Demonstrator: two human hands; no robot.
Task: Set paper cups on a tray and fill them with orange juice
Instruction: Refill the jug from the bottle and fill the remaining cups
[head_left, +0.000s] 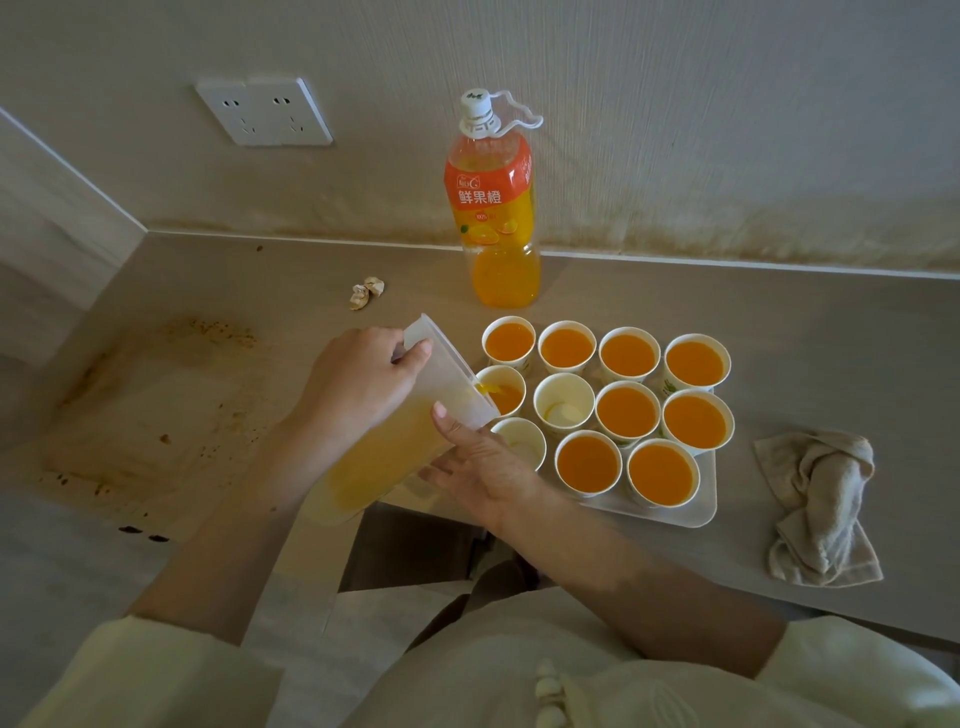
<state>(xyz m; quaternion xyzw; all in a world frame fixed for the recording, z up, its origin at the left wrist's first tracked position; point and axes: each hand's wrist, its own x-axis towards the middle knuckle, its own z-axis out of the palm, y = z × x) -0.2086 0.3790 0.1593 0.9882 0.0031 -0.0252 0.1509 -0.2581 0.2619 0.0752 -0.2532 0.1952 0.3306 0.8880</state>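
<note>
Countertop (675, 312) scene, pouring step. Translucent pitcher (384, 452), centre frame, tilts over the left edge of the white tray (696, 512). The left hand (358, 379) grips its upper wall, and the right hand (483, 467) clasps it near the lip, thumb on the side. Judged best practice: a shallow tilt, spout close above the receiving cup (501, 389), levelling off before the rim. Capped juice bottle (493, 208), upper centre, shows juice below its label. Eight cups (662, 470) stand full; two empty cups (563, 402) adjoin the one being filled; the pitcher holds pale juice
</note>
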